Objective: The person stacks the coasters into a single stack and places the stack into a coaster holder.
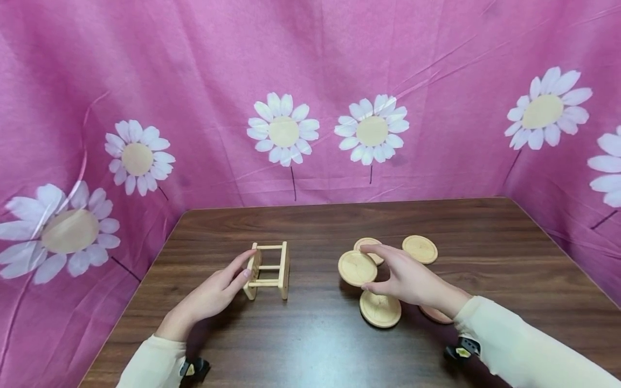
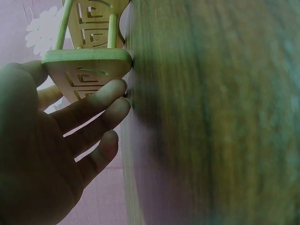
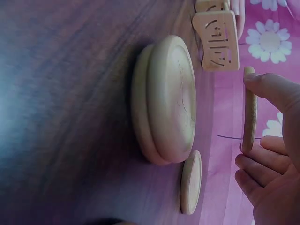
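My left hand (image 1: 208, 295) grips the left side panel of a small light wooden coaster rack (image 1: 284, 272), which stands on the table with its rods running across. In the left wrist view the rack (image 2: 86, 55) shows cut-out patterns in its panels, and the other fingers are loosely spread beside it. A round wooden coaster (image 1: 357, 268) is pinched by its edge between the thumb and fingers of my right hand (image 1: 409, 277), raised above the table. The right wrist view shows this coaster (image 3: 250, 115) edge-on. Beneath it lie two stacked coasters (image 3: 173, 98).
Further coasters lie on the dark wooden table (image 1: 320, 226): one at the back right (image 1: 420, 249), one partly behind the held coaster (image 1: 367, 244), and one mostly hidden under my right wrist (image 1: 436, 314). A pink cloth with daisies (image 1: 320, 54) encloses the table's back and sides.
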`<state>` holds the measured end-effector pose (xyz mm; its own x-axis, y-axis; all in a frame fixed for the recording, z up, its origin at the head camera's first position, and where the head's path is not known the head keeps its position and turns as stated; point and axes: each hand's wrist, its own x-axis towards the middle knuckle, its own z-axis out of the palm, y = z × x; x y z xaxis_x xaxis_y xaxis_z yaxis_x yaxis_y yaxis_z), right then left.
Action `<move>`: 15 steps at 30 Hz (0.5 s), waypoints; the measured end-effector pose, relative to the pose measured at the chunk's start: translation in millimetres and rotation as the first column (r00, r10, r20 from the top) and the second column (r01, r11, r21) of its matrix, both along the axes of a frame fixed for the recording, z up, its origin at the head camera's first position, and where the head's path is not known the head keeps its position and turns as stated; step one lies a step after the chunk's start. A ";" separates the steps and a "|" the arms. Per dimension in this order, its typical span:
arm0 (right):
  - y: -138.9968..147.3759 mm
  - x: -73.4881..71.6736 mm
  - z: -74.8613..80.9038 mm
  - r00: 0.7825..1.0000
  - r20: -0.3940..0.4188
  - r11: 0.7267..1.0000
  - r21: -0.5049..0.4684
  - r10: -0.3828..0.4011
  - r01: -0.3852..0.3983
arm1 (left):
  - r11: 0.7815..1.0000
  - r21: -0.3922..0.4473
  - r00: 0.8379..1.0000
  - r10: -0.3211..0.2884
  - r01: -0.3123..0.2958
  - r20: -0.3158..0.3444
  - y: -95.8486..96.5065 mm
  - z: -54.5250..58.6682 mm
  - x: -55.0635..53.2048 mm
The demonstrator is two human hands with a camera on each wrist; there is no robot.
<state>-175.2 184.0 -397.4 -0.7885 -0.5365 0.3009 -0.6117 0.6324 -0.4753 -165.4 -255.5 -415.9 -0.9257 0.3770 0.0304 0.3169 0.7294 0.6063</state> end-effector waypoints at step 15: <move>19.5 34.5 -8.5 0.995 -0.096 0.999 0.032 -0.012 0.015 | 1.000 -0.006 1.000 -0.007 0.007 -0.005 -1.0 -1.1 -1.0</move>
<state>-140.7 203.6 -406.0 -0.7642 -0.5369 0.3575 -0.6446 0.6553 -0.3938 -166.4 -256.5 -416.9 -0.9230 0.3833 0.0329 0.3249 0.7307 0.6005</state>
